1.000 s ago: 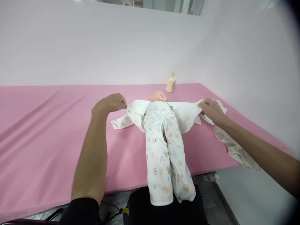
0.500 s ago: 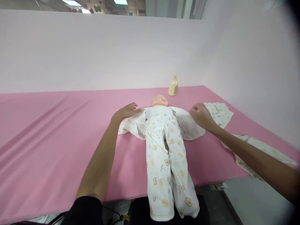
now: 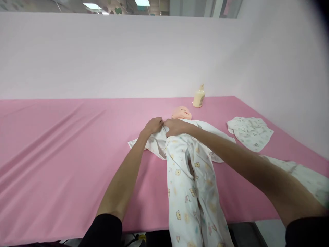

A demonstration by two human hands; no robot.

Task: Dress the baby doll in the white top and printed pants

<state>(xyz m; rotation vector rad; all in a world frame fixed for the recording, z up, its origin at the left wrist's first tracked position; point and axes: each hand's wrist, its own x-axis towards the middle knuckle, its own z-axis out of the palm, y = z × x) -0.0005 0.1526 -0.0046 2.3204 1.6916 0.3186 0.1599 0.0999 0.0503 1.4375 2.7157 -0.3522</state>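
A baby doll (image 3: 182, 112) lies face up, its head towards the wall. White baby clothes cover it: a spread top (image 3: 156, 143) and bear-printed trousers (image 3: 180, 185) whose legs hang over the near edge. My left hand (image 3: 155, 125) is closed on the top's fabric near the doll's shoulder, on the left. Right beside it, my right hand (image 3: 175, 127) also grips the top, its fingers almost meeting those of the left. My right forearm crosses above the doll's chest and hides part of the top. The fingertips are partly hidden.
A pink sheet (image 3: 77, 154) covers the table. Behind the doll stands a cream pump bottle (image 3: 198, 97). Crumpled printed cloth (image 3: 252, 132) lies at the right, with another white cloth (image 3: 303, 175) nearer the edge. White walls (image 3: 115, 58) bound the back and right.
My right hand has moved left across the doll's chest to the left shoulder. My left hand has moved right and closed on the fabric. The view has shifted slightly.
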